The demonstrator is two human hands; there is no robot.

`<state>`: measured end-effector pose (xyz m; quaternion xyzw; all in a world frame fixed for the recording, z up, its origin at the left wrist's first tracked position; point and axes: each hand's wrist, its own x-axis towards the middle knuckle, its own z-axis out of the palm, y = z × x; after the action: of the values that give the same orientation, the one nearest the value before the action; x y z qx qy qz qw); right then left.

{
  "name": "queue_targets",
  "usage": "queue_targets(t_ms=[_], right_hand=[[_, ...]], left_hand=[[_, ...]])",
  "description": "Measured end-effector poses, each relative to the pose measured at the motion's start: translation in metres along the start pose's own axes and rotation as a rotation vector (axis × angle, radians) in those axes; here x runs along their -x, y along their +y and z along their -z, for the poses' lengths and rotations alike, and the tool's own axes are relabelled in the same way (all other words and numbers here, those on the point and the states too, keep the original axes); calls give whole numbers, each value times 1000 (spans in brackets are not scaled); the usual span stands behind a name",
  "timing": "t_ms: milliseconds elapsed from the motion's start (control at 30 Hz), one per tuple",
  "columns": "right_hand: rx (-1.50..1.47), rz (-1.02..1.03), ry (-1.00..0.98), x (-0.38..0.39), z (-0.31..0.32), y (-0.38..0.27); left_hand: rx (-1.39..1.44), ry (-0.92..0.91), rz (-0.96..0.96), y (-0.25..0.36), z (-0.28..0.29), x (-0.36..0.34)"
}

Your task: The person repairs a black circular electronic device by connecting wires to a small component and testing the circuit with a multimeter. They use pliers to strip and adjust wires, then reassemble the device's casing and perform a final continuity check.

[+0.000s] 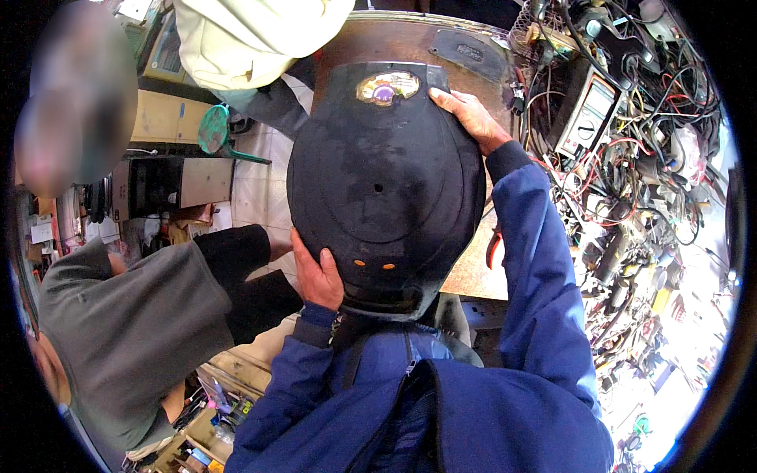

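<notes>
A large, rounded black plastic housing (371,165) lies in front of me, partly over the table's near edge. It has a small centre hole, two small orange marks near its lower end and an oval opening at its far end, with a purple round part (384,95) inside. My left hand (318,272) grips the lower left edge, thumb on top. My right hand (471,117) is closed on the far right edge, with some fingertips hidden beneath or behind it. The underside of the housing is out of sight.
The wooden table (481,272) carries a flat dark panel (471,54). To the right are a multimeter (587,114) and heaped cables (631,197). Red-handled pliers (494,249) lie near my right sleeve. A person in grey (142,315) is at left, another in cream (256,39) opposite; a green stool (214,130) stands behind.
</notes>
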<state>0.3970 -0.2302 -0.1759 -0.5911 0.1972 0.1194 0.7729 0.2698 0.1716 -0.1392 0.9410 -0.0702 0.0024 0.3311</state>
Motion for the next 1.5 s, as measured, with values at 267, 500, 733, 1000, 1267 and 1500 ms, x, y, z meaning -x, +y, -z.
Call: queue_targets(t_ms=[267,500,733,1000,1267,1500], right_hand=[[114,88,66,1,0,-3],[209,145,105,0,-3,-7],[106,173,-7,-6,-1,-9],[156,162,96,7,-9,-17],[311,171,166,3,-5,-15],[234,98,57,-1,3,-8]], left_hand=[[2,-18,28,1,0,-2],[32,-8,18,3,2,-3],[-12,11,14,2,-3,-1],[30,14,0,8,0,-2],[12,16,-9,4,0,-3],[25,14,29,8,0,-4]])
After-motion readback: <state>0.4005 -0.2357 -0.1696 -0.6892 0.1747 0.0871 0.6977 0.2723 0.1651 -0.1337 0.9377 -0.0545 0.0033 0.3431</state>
